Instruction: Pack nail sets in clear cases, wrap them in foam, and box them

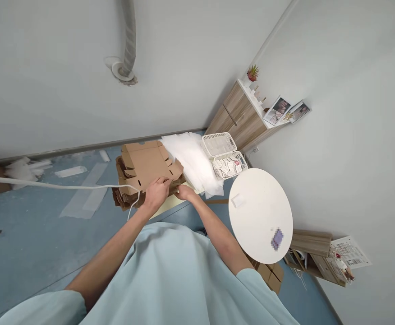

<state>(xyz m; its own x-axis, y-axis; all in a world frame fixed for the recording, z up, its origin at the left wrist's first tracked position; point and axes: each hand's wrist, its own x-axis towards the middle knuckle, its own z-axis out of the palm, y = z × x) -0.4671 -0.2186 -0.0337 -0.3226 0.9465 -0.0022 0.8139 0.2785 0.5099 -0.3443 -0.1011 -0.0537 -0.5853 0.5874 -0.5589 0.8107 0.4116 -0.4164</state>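
A flat, unfolded cardboard box [146, 162] lies on top of a stack of similar brown blanks [123, 198]. My left hand [157, 195] rests on its near edge, the fingers closed on a flap. Just to the right, my right hand [185, 192] is curled at the cardboard's near right corner, its fingertips partly hidden by the edge. Under the stack a pale yellow surface [170, 205] shows. White foam sheets [194, 158] lie right beside the cardboard. A white cable [82, 186] passes over the blanks near my left wrist.
Two white baskets stand behind the foam; the nearer basket [214, 169] holds small white packets. A round white table [260, 203] is at my right, with a wooden cabinet [233, 108] in the corner. Plastic scraps [71, 171] lie on the blue floor [25, 243].
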